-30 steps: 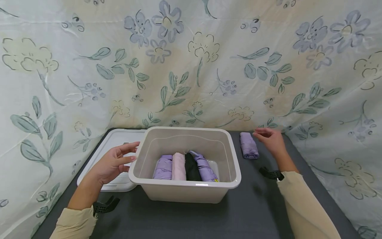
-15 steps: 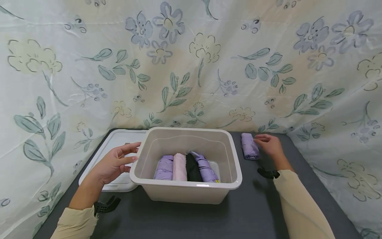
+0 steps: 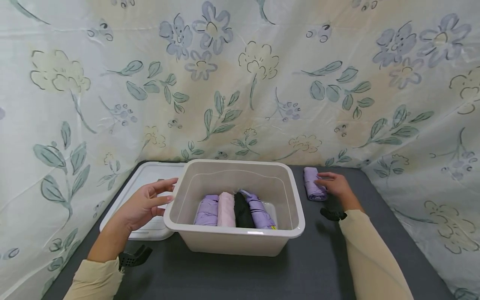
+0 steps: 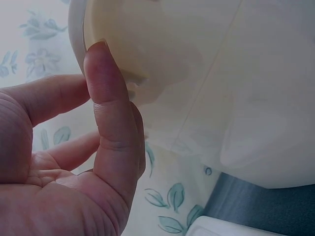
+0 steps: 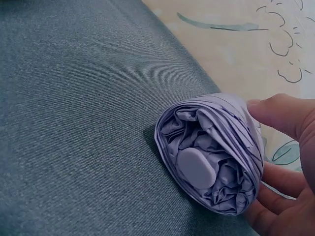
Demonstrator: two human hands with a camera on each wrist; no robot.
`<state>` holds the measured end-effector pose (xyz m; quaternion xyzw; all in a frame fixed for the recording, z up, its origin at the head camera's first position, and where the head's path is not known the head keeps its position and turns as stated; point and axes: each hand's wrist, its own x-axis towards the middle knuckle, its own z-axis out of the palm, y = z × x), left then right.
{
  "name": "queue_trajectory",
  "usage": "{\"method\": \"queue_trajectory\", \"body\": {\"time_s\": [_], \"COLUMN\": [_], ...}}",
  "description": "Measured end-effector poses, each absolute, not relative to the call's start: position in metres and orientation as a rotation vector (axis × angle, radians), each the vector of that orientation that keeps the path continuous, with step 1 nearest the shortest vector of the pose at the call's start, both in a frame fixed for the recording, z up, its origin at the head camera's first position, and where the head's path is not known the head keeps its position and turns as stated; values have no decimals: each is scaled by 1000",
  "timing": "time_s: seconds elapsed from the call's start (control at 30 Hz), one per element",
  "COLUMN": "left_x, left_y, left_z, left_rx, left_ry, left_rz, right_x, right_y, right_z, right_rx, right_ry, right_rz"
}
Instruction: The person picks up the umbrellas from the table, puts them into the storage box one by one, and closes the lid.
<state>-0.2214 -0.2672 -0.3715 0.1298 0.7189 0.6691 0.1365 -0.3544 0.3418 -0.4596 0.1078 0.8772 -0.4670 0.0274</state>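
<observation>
A folded purple umbrella [image 3: 314, 185] lies on the dark table right of the bin. My right hand [image 3: 335, 185] is at its right side, with fingertips [image 3: 318, 181] against it; in the right wrist view the thumb [image 5: 275, 113] meets its upper edge and some fingertips are hidden behind it. A pale round end [image 5: 196, 167] shows among its folds. My left hand [image 3: 140, 206] touches the left rim of the beige bin [image 3: 234, 241], fingers extended. Inside lie a purple roll [image 3: 207, 210], a pink roll [image 3: 226, 209], a black roll [image 3: 243, 210] and a purple strapped umbrella [image 3: 259, 212].
A white lid [image 3: 148, 231] lies flat left of the bin, partly under my left forearm. Floral cloth [image 3: 255, 83] hangs behind the table [image 3: 225, 277] and at both sides. Each wrist wears a black band [image 3: 331, 214].
My right hand has moved left and slightly down, onto the edge of the purple umbrella beside the bin. The left hand keeps its place at the rim.
</observation>
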Motion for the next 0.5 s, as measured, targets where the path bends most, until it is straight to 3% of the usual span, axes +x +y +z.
{"method": "queue_trajectory", "body": {"time_s": [0.5], "left_x": [-222], "left_y": [-268], "left_z": [-372], "left_rx": [403], "left_ry": [2059], "left_rz": [1949], "right_x": [-362], "right_y": [340], "right_z": [-460], "right_rx": [367], "right_ry": [2628], "right_rz": [-1374]}}
